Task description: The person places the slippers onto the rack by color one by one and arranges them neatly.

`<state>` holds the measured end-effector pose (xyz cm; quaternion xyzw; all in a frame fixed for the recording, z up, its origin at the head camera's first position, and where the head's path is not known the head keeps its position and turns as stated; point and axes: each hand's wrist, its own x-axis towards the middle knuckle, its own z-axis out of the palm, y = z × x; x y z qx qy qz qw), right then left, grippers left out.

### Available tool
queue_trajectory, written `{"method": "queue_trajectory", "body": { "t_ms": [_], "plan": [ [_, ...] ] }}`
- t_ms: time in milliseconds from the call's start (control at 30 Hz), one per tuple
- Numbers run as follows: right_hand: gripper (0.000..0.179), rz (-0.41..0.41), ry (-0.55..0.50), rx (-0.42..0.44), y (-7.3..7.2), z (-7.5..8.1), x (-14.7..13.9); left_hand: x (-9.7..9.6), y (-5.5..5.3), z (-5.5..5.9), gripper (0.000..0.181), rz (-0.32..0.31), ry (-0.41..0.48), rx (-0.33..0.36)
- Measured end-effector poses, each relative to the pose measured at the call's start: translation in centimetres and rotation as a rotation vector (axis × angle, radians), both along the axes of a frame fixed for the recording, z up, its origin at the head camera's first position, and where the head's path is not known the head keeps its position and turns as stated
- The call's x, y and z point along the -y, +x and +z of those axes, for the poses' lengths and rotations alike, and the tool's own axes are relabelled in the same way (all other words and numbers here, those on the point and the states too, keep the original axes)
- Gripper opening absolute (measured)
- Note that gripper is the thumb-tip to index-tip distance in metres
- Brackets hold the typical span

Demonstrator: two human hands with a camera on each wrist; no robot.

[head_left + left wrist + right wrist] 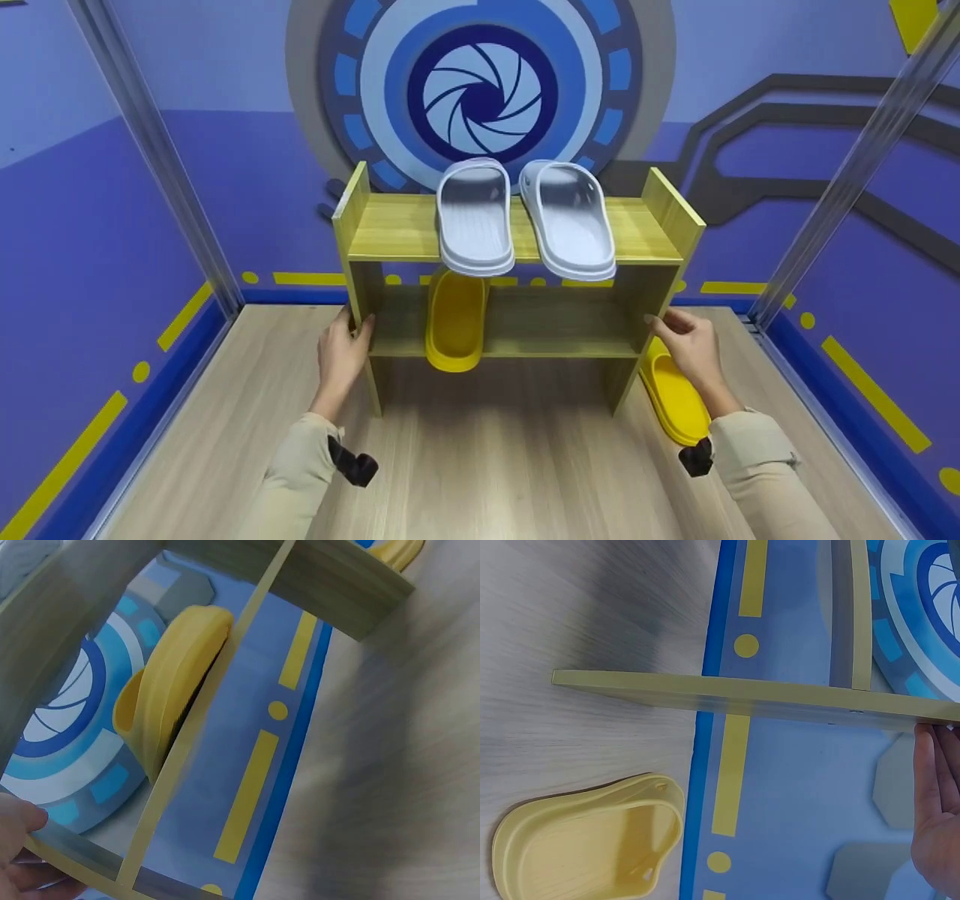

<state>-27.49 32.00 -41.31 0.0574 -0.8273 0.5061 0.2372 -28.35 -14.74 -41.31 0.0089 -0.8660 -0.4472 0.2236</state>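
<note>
A small wooden shoe rack (555, 319) with two shelves stands in front of me. My left hand (346, 352) grips its left side panel, thumb at the front edge. On the other side my right hand (690, 349) pinches the right side panel between thumb and fingers. Two pale grey clogs (476, 217) sit side by side on the top shelf, heels over its front edge. One yellow clog (455, 322) rests on the lower shelf, left of the middle. Its yellow mate (681, 401) lies on the table right of the rack, partly behind my right wrist.
The wood-grain table (480, 465) runs under the rack. Behind it rises a blue and purple printed wall (247, 187). Metal posts (161, 150) stand at both back corners, with side walls along the left and right.
</note>
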Motion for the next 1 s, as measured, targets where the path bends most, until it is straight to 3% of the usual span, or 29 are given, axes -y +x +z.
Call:
{"method": "queue_trajectory", "body": {
  "t_ms": [200,300,567,733,1000],
  "plan": [
    [0.033,-0.003,-0.015,-0.012,1.3,1.6,1.4,0.0,-0.1,-0.1,0.026,0.007,-0.064,-0.067],
    [0.031,0.001,-0.021,-0.03,1.2,1.6,1.5,0.1,-0.2,-0.1,0.025,0.005,-0.085,-0.101],
    [0.039,-0.004,-0.029,0.02,-0.3,-0.3,-0.1,0.5,-0.2,-0.1,0.029,-0.036,-0.072,-0.076],
    [0.048,-0.021,-0.017,0.073,0.2,-1.2,-0.7,0.6,-0.2,-0.3,0.028,-0.047,-0.087,-0.064],
    [0.046,-0.056,-0.118,0.088,1.3,-4.2,-3.4,0.6,-0.1,-0.3,0.027,-0.066,-0.071,-0.063]
  ]
}}
